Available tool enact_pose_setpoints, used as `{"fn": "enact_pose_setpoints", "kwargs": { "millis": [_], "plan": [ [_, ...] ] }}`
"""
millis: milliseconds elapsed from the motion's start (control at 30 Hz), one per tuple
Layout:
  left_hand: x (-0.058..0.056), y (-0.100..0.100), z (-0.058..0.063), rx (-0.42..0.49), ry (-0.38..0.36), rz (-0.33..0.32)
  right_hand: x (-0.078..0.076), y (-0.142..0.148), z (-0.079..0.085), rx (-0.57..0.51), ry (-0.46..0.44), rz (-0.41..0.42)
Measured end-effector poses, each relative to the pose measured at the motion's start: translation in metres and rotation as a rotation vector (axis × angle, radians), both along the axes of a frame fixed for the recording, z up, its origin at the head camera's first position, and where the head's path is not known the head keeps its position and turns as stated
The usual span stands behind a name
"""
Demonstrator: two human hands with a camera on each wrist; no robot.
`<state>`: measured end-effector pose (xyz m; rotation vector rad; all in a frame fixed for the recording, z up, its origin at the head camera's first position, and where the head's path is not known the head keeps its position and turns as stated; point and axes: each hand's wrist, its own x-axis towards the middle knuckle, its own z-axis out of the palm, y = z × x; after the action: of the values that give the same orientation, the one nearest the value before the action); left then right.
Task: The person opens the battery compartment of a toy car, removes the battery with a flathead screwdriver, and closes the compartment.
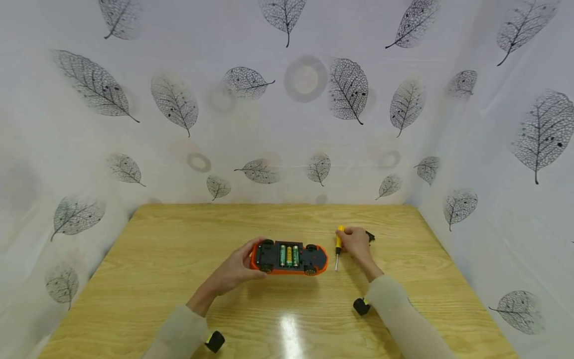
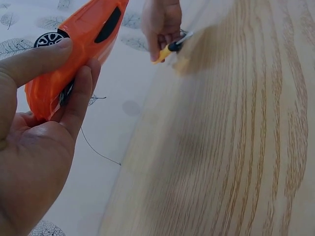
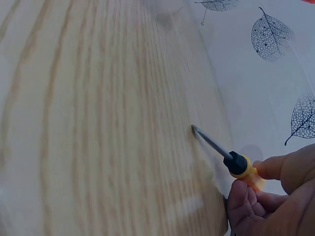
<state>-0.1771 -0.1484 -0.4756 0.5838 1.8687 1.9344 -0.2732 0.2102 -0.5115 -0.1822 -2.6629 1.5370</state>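
An orange toy car (image 1: 289,258) is gripped at its left end by my left hand (image 1: 237,267), its black underside facing the head camera. Several green and yellow batteries (image 1: 289,256) lie side by side in the uncovered compartment. In the left wrist view, the thumb and fingers wrap the orange body (image 2: 81,59) near a wheel. My right hand (image 1: 356,244) pinches the yellow handle of a screwdriver (image 1: 338,244). Its metal shaft points toward the near side of the table; the right wrist view shows the screwdriver (image 3: 241,164) between thumb and fingers.
Just beyond the right hand a small black piece (image 1: 370,236) shows partly on the wooden table (image 1: 179,234). White leaf-printed sheets (image 1: 269,124) hang behind the table and along both sides. Each wrist carries a small black camera.
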Motion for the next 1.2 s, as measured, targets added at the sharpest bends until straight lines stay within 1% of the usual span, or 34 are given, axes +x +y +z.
{"fn": "enact_pose_setpoints", "kwargs": {
  "millis": [200,400,567,867,1000,1200],
  "plan": [
    [0.0,0.001,-0.001,0.005,-0.004,0.002,-0.002,0.0,-0.003,0.024,0.005,0.036],
    [0.0,0.001,-0.002,0.004,-0.008,0.006,-0.005,0.001,-0.009,0.071,0.031,0.048],
    [0.001,0.001,-0.001,-0.003,-0.007,0.007,-0.003,0.0,-0.011,0.097,0.07,0.037],
    [0.0,0.0,-0.001,0.0,0.007,-0.005,-0.003,0.0,-0.01,0.121,0.072,0.014],
    [0.0,0.0,-0.001,-0.009,-0.001,0.007,-0.002,0.0,-0.009,0.125,0.087,0.011],
    [0.0,0.0,0.0,-0.014,0.007,0.007,-0.003,0.0,-0.011,0.167,0.113,-0.001]
  ]
}}
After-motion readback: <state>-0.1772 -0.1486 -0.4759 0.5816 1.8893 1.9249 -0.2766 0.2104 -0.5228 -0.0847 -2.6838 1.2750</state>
